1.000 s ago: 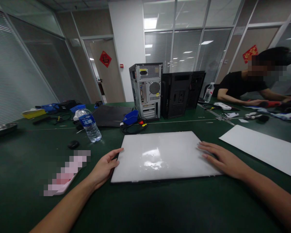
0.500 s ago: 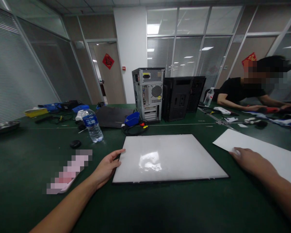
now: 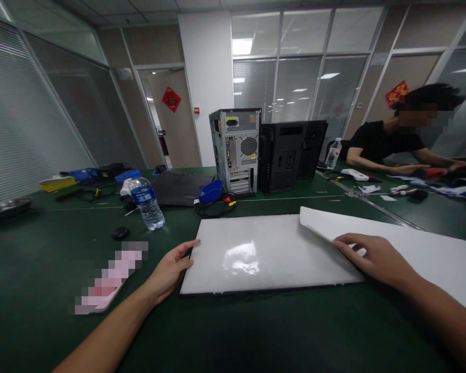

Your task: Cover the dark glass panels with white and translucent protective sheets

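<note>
The left hand [image 3: 171, 269] lies open, fingers flat against the left edge of the panel [image 3: 256, 254] on the table [image 3: 42, 269]. The right hand [image 3: 376, 259] pinches the sheet [image 3: 411, 248], whose corner overlaps the panel.

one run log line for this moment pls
left hand: steadies white panel at its left edge | right hand: holds white sheet, its corner over panel | green table
</note>
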A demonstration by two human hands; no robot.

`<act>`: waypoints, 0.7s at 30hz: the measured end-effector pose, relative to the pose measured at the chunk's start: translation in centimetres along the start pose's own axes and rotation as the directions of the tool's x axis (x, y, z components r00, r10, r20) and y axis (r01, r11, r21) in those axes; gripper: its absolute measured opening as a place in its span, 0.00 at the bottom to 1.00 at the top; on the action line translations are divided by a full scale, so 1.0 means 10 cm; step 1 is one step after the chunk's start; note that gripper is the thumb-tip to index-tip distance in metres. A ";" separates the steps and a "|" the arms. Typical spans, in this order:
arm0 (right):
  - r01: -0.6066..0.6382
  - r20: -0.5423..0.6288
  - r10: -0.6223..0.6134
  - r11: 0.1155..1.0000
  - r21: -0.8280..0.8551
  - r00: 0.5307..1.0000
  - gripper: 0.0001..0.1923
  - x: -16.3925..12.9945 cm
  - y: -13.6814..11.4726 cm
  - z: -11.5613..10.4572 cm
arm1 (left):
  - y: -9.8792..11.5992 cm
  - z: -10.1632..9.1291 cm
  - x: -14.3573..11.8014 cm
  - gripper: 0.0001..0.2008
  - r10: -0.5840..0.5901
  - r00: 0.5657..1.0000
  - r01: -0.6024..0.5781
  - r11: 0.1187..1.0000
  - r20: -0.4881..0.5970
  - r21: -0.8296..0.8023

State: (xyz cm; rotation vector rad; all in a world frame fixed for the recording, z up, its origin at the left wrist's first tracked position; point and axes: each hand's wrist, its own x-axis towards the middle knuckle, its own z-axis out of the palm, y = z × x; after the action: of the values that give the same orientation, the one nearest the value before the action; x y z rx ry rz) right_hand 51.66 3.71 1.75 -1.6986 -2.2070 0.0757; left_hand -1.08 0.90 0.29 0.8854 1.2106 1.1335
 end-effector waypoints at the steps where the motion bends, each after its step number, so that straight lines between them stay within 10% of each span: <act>1: 0.053 0.023 -0.055 0.996 0.071 0.998 0.27 0.00 0.00 0.01 | 0.00 0.01 0.00 0.32 0.000 1.000 0.000 1.000 -0.006 0.000; 8: -0.166 -0.034 0.163 0.975 -0.144 0.986 0.30 0.05 0.35 0.14 | -0.04 -0.01 0.06 0.31 0.003 1.000 -0.003 1.000 -0.015 0.024; 17: -0.046 0.026 0.043 0.995 0.094 0.999 0.29 0.08 0.19 0.22 | -0.05 0.00 0.07 0.30 -0.003 1.000 0.003 1.000 -0.018 0.000; 21: -0.098 0.005 0.098 0.993 -0.068 0.995 0.31 0.08 0.19 0.19 | -0.04 0.00 0.05 0.31 -0.012 1.000 0.012 1.000 -0.017 0.005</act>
State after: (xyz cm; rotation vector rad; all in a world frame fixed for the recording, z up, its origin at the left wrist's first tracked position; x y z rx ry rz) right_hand 52.69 5.28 -0.33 -1.8463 -2.1546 0.0328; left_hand -1.03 1.32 -0.21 0.8729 1.2321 1.1310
